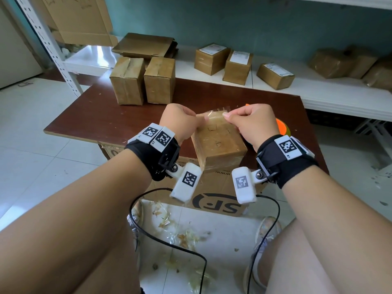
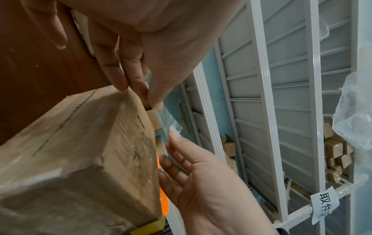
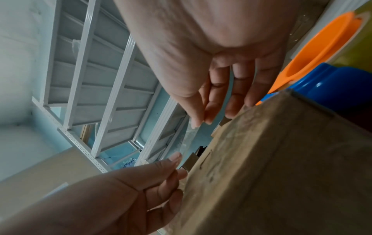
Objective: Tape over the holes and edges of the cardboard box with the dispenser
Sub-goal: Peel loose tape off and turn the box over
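A small cardboard box [image 1: 218,145] wrapped in clear tape stands on the brown table [image 1: 101,119], with small cut marks on its top. Just above its far edge a short strip of clear tape [image 1: 214,113] is stretched between both hands. My left hand [image 1: 202,119] pinches the strip's left end and my right hand [image 1: 226,115] pinches the right end. In the left wrist view the strip [image 2: 169,120] hangs past the box's corner [image 2: 80,143]. The orange tape dispenser [image 1: 282,126] lies behind my right hand, mostly hidden; the right wrist view shows its orange and blue body [image 3: 322,55].
Two taped boxes [image 1: 144,81] stand at the table's far left. More parcels [image 1: 237,64] sit on the white shelf behind. A large printed carton [image 1: 212,200] stands under the table's near edge, with tape scraps [image 1: 182,232] on the floor between my legs.
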{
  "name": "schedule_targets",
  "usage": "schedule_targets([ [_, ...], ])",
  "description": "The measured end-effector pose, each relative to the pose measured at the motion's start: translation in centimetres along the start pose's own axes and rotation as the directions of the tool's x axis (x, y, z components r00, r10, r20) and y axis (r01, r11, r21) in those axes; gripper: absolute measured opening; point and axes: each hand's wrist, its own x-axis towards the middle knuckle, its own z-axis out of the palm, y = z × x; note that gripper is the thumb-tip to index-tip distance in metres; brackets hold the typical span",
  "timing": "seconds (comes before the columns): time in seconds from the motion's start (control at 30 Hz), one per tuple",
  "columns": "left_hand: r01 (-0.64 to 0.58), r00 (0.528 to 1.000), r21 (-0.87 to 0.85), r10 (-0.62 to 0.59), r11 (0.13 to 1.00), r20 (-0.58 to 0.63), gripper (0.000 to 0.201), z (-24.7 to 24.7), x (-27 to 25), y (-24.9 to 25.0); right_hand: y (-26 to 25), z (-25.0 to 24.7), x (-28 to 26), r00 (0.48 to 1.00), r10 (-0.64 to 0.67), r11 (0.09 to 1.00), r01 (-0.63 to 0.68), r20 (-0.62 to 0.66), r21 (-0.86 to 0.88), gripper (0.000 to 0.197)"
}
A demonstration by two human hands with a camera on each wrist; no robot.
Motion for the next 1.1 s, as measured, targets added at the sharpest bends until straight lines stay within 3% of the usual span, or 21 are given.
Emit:
schedule_targets([
  [0.17, 0.002, 1.000, 0.039, -0.001, 0.999, -0.031, 0.043, 0.23, 0.34, -0.42, 0.01, 0.03, 0.19, 0.999, -0.014, 0.992, 0.018, 0.029, -0.125, 0.015],
  [0.7, -0.066, 0.996, 0.301, 0.081, 0.951, -0.039, 0.051, 0.84, 0.40, -0.62, -0.01, 0.69, 0.44, 0.999, -0.022, 0.941, 0.034, 0.038, -0.336, 0.017],
  [1.1, -0.071, 0.997, 0.354, 0.079, 0.933, -0.009, 0.055, 0.87, 0.38, -0.24, -0.32, 0.99, 0.21, 0.999, -0.015, 0.897, 0.034, 0.046, -0.440, 0.019],
])
